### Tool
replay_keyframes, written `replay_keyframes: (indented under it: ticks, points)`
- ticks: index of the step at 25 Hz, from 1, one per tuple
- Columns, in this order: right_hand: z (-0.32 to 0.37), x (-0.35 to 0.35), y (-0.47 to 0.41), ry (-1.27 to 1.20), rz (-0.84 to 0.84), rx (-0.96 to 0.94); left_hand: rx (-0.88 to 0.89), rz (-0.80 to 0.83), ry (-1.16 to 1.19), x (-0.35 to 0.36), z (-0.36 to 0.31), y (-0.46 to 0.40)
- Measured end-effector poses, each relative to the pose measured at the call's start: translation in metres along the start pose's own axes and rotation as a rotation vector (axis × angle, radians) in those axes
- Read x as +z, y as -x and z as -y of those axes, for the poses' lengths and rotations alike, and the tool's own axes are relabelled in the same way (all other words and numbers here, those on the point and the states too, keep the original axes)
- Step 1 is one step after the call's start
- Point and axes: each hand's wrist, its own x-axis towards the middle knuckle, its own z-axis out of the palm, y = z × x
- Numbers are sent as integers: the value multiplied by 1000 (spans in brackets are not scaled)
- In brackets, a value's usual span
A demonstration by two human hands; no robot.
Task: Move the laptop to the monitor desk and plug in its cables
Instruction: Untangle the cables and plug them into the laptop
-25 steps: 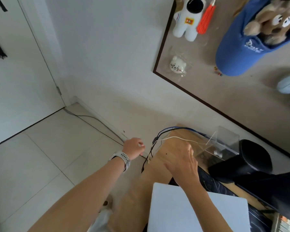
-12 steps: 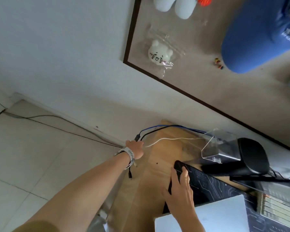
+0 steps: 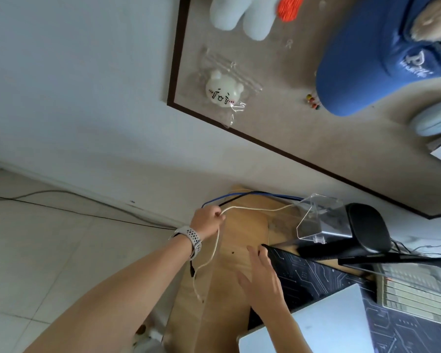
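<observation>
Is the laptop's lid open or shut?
Shut: the laptop lies flat on the desk mat, showing only its plain lid.

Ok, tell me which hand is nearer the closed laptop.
Right. The right hand lies open on the desk just beyond the laptop; the left hand is farther off at the desk's edge, gripping the white cable.

Single head-worn wide-angle view, tilted so that wall and floor run at a slant. Looking forward and down from above the near end of the wooden counter (image 3: 239, 240), toward the wall and its pinboard (image 3: 278, 123). Both forearms entering from the bottom edge, close to the lens; left hand (image 3: 206, 221) and right hand (image 3: 261, 278) near mid-frame. Strong bending at the edges.
</observation>
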Motion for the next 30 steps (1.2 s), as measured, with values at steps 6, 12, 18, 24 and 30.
replay_keyframes:
  ticks: [6,12,18,24,30]
  points:
    - [50,1,1,-478,403,23,-116,-133,278,-30,-39,11]
    - [68,9,-1,-718,195,80,-432,56,889,-33,-46,26]
    - [55,10,-9,-920,155,136,-273,161,801,-36,-43,56]
    - [60,-2,5,-857,189,-11,-153,130,794,-49,-45,91]
    - [10,-13,32,-139,247,-244,-291,-186,969,-54,-46,116]
